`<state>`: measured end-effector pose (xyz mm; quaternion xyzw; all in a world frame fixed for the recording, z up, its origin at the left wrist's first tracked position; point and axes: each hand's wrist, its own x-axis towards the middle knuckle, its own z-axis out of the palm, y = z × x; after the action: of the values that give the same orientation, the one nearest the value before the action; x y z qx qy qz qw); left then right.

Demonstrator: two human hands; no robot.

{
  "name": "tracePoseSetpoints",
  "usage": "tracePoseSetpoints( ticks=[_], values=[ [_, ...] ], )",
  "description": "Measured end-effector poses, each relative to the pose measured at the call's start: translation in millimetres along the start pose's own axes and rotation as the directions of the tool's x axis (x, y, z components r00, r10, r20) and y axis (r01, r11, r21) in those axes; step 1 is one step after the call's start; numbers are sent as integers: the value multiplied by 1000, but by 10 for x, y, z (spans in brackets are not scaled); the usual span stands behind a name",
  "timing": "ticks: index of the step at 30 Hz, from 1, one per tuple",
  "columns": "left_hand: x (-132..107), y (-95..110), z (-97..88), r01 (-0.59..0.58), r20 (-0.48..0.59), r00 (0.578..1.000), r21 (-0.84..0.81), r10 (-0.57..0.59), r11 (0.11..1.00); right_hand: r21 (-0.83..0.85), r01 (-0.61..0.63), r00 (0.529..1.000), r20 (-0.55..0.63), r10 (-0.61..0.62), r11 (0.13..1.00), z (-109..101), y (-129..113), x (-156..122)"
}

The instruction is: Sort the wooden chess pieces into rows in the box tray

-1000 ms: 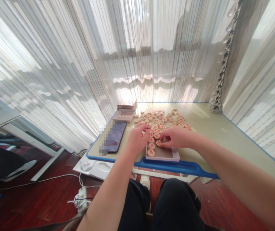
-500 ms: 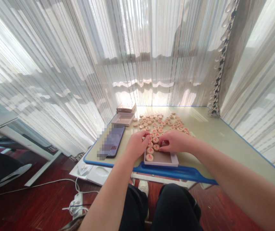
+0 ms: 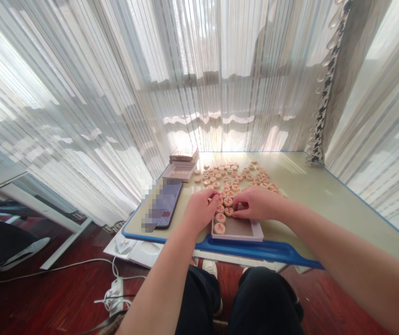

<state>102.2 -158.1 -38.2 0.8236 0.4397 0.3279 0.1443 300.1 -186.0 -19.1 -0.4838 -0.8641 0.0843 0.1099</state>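
Observation:
An open shallow box (image 3: 240, 227) sits at the table's front edge, with round wooden xiangqi pieces in rows on its left side. Their red characters face up; one piece (image 3: 219, 228) lies in the near left corner. My left hand (image 3: 202, 208) is at the box's left side, its thumb and forefinger closed together over the left row; what they grip is hidden. From the right, my right hand (image 3: 258, 203) reaches over the box. Its thumb and forefinger are curled against a red-marked xiangqi piece (image 3: 229, 212) in the second row.
Many loose pieces (image 3: 218, 176) are spread beyond the box. A box lid or tray (image 3: 180, 171) and a stack of boxes (image 3: 183, 154) stand at the back left. A phone (image 3: 168, 204) lies on the left. Blue edging borders the table (image 3: 311, 204); curtains hang behind.
The view has shifted slightly, so the table appears a little further right. The piece by my right fingertips looks turned, its character now at another angle. Both hands stay at the box.

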Motion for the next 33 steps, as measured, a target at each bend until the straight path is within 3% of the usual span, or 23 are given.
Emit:
tracePoseSetpoints(
  ticks=[4, 10, 14, 33],
  values=[
    [3, -3, -1, -8, -6, 1000, 9, 8, 1000, 21, -7, 999, -35, 8, 1000, -2, -2, -7],
    [0, 6, -11, -16, 8, 1000, 1, 16, 1000, 77, -58, 968, -239, 75, 995, 24, -48, 19],
    [-1, 13, -14, -14, 15, 1000, 3, 14, 1000, 106, -18, 975, -217, 41, 994, 49, -63, 29],
    [-1, -7, 4, -12, 22, 1000, 19, 12, 1000, 194, -60, 974, -202, 99, 979, 103, 2, 41]
  ],
)
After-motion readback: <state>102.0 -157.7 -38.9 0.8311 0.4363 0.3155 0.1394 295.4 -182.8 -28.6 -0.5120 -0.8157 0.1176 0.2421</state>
